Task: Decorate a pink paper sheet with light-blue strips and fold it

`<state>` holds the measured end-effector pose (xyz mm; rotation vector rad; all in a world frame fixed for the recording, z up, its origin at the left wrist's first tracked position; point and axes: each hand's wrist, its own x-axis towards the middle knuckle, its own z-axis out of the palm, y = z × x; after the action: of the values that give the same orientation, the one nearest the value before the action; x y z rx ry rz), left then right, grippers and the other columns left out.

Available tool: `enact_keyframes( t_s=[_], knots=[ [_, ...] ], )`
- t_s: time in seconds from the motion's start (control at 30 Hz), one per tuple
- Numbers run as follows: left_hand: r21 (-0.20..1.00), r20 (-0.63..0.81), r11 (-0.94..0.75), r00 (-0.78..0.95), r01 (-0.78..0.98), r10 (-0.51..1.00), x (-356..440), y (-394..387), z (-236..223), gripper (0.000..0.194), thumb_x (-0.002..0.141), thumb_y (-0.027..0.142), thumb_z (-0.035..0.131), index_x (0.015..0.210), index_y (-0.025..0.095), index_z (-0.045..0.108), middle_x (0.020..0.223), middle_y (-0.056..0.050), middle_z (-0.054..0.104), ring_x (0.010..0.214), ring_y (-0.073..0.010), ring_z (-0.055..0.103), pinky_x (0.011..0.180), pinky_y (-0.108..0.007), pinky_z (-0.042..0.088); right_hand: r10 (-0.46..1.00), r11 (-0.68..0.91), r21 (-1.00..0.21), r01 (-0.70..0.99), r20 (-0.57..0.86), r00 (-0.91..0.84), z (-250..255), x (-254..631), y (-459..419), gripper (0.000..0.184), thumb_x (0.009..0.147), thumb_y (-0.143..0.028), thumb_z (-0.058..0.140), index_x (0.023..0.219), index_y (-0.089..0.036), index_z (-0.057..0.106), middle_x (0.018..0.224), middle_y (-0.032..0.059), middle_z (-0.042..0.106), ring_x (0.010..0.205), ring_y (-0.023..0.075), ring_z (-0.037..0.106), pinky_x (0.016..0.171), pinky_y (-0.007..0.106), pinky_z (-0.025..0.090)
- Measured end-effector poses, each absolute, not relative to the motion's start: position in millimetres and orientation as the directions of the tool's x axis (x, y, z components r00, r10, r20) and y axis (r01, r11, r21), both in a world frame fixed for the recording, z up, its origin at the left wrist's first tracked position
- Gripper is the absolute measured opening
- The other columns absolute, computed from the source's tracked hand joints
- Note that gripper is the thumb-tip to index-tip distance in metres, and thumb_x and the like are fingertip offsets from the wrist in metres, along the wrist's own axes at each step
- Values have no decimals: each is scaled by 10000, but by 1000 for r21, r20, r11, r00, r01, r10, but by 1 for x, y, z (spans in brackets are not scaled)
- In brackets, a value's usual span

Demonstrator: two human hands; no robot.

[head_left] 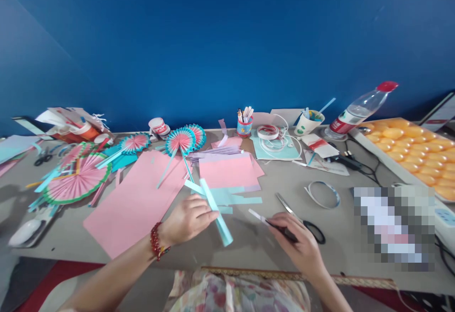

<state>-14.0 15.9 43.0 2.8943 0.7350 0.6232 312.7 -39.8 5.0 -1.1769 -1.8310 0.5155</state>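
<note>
My left hand (192, 219) is closed on a light blue folded paper strip (215, 210), which slants down to the right above the table. In my right hand (296, 236) is a slim dark-handled tool with a pale, flat, blade-like tip (259, 215) pointing left; my fingers hide part of its handle. Scissors (314, 231) with black handles lie just beyond that hand, partly hidden by it. Several light blue paper strips (245, 199) are spread on the table behind both hands. Close to my left hand lies a large pink paper sheet (131, 207).
Pleated pink-and-blue paper fans (180, 141) and a pink fan with a green rim (76, 179) lie left. Behind stand a pen holder (244, 124), a paper cup (308, 123) and a plastic bottle (359, 110). A tape ring (323, 194) lies right, near the orange bumpy pad (414, 146).
</note>
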Motion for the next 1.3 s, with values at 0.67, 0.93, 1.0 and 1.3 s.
enact_keyframes(
  t_s=[0.67, 0.93, 1.0, 1.3],
  knots=[
    [254, 86, -772, 782, 582, 617, -3, 12, 14, 285, 996, 366, 523, 1214, 184, 549, 1195, -102, 592, 1091, -254, 544, 977, -410, 442, 842, 513, -526, 678, 463, -277, -9, 304, -29, 84, 948, -182, 552, 974, -217, 623, 875, 51, 672, 803, 188, 648, 729, 317, 529],
    [295, 171, -742, 731, 602, 661, 13, 0, -10, 247, 1022, 249, 471, 1241, 185, 569, 1075, -74, 610, 1006, -229, 546, 922, -397, 470, 843, 526, -462, 714, 392, -367, -14, 312, -37, 125, 962, -169, 516, 1007, -212, 624, 919, 60, 674, 834, 198, 636, 752, 337, 522],
    [334, 167, -717, 710, 612, 684, 13, 1, -10, 218, 1017, 251, 485, 1200, 185, 584, 1062, -70, 601, 997, -226, 539, 912, -388, 473, 853, 513, -446, 733, 364, -375, -15, 313, -40, 138, 967, -177, 504, 1000, -212, 633, 921, 62, 675, 836, 202, 635, 754, 343, 521],
    [425, 175, -661, 661, 618, 730, 17, 0, -8, 131, 1009, 228, 493, 1101, 176, 570, 1075, -68, 600, 1006, -226, 538, 920, -399, 472, 845, 522, -422, 741, 373, -382, -10, 308, -39, 165, 976, -190, 483, 964, -208, 646, 908, 60, 677, 815, 193, 635, 749, 326, 515]
  ],
)
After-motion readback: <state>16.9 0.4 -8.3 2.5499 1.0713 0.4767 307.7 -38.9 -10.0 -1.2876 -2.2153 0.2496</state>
